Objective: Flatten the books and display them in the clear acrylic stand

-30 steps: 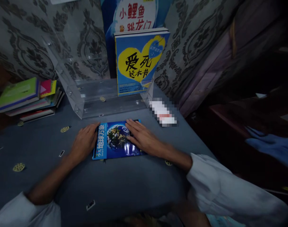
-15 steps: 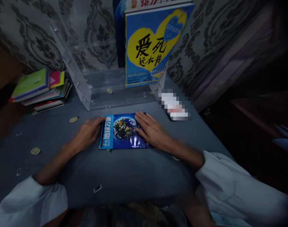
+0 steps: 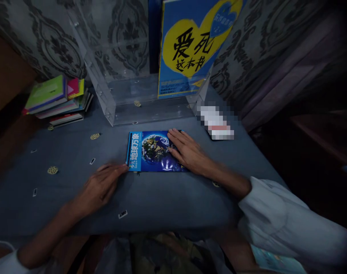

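Note:
A blue book [image 3: 156,161] with a picture of the Earth on its cover lies closed on the grey-blue cloth. My right hand [image 3: 187,150] rests flat across the right side of the cover, fingers stretched out. At the book's lower left corner are the fingertips of my left hand [image 3: 100,186], touching the spine edge. That hand is slightly blurred, its fingers stretched towards the corner and its palm off the book.
A clear plastic stand [image 3: 150,114] is behind the book and holds a blue book with a yellow heart [image 3: 187,49]. Several books [image 3: 59,101] are piled at the left. A pixelated item [image 3: 217,121] lies at the right. Patterned wallpaper [image 3: 127,38] backs the table.
My left hand has slid from the upper left edge of the Earth book down to its lower left corner. My right hand stays on the cover. The view has shifted slightly.

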The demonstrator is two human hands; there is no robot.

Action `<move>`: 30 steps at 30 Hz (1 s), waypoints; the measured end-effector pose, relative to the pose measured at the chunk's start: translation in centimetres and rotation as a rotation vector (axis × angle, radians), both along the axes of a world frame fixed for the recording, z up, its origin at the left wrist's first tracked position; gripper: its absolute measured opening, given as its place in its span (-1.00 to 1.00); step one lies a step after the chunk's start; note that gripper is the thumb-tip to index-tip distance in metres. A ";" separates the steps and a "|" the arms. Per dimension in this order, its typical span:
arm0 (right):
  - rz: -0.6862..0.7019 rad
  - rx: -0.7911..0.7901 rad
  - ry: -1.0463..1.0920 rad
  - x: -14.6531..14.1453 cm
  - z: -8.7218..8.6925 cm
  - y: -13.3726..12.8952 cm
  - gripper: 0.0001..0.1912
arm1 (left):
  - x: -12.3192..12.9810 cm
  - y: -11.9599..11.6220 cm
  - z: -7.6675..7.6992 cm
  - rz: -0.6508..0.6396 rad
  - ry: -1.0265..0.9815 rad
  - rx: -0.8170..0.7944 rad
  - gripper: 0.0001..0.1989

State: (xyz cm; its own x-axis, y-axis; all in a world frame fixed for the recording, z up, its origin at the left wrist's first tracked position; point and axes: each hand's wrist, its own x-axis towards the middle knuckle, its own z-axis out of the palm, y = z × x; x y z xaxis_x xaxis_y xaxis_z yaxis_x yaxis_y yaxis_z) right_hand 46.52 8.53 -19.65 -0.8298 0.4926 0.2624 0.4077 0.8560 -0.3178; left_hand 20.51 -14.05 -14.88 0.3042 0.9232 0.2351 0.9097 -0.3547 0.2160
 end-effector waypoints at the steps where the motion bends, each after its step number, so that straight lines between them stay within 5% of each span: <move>1: -0.001 0.000 0.001 0.0 0.0 0.0 -0.44 | 0.0 0.3 0.0 -0.002 0.012 0.009 -0.48; 10: 0.004 -0.009 0.046 0.1 0.0 0.1 -0.46 | 0.4 7.5 0.0 -0.007 0.017 -0.020 -0.61; 16: 0.017 -0.094 0.077 0.2 0.3 0.1 -0.48 | 0.7 12.9 -1.4 -0.019 0.001 -0.013 -0.58; 26: -0.069 -0.800 0.512 1.2 1.6 3.3 -0.54 | 3.6 16.5 -1.9 -0.202 -0.007 0.029 -0.59; 30: -0.123 -0.934 0.594 0.9 1.8 3.5 -0.52 | 5.7 18.1 -1.8 -0.299 0.022 0.029 -0.56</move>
State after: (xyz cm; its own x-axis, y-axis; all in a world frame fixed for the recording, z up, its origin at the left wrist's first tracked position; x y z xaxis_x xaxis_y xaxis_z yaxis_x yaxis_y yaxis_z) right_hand 47.46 12.07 -17.86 -0.6275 0.7741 0.0844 0.0427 0.1424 -0.9889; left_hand 26.18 4.10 -16.71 0.5664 0.7852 0.2504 0.7685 -0.6129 0.1837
